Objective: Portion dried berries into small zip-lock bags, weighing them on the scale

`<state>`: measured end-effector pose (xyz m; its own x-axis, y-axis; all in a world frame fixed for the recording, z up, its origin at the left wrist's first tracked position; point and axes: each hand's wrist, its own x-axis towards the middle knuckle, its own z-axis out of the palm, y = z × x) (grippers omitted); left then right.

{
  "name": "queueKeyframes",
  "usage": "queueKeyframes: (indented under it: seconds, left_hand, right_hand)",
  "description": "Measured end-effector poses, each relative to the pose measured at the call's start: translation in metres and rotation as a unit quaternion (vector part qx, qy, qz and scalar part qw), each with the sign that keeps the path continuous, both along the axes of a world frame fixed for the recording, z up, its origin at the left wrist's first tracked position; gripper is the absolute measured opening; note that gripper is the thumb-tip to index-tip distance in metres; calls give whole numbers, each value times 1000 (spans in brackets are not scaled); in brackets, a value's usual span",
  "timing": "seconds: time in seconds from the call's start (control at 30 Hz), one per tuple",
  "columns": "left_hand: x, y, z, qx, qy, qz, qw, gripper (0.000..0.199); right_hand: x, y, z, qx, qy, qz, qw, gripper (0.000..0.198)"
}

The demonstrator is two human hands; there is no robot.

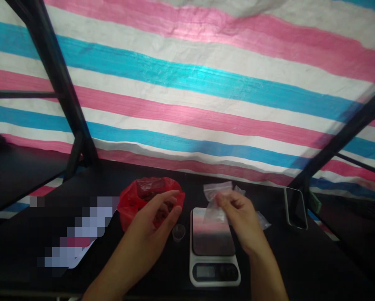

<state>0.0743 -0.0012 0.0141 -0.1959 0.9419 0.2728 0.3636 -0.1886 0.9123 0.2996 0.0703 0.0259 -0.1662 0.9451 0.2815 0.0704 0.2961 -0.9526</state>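
Note:
My right hand (239,211) pinches a clear zip-lock bag (217,190) above the far part of a white digital kitchen scale (213,246). The scale's metal plate carries a blurred reflection. My left hand (156,217) is over the near right side of a red plastic bag (132,194), its fingers apart and curved. Brownish contents show inside the red bag, partly hidden by that hand; their kind is unclear. A small clear plastic cup (179,232) stands between the red bag and the scale.
More clear plastic bags (262,220) lie behind my right hand. A phone (296,208) rests on the black table (300,267) at the right. A pixelated, pale flat item (87,234) lies at the left. Black metal posts (54,79) and a striped sheet (190,96) stand beyond.

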Motion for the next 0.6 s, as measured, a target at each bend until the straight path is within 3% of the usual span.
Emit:
queueKeyframes:
  seconds: [0.1, 0.23, 0.37, 0.47, 0.6]
  left_hand:
    - [10, 5, -6, -43, -95, -84, 991, 48]
    - [8, 9, -5, -54, -156, -92, 982, 42]
    - [-1, 8, -1, -80, -148, -50, 984, 44]
    - [-7, 6, 1, -91, -127, -31, 987, 45]
    - [-12, 4, 4, -90, -98, -21, 991, 43]
  right_hand:
    - [-26, -7, 0, -20, -32, 144, 989, 36]
    - [-39, -11, 1, -42, -56, 210, 975, 24]
    - [-40, -11, 0, -46, -86, 189, 977, 20]
    - [-44, -11, -1, -11, -58, 143, 988, 28]
    - [-55, -10, -2, 13, -46, 105, 993, 21]
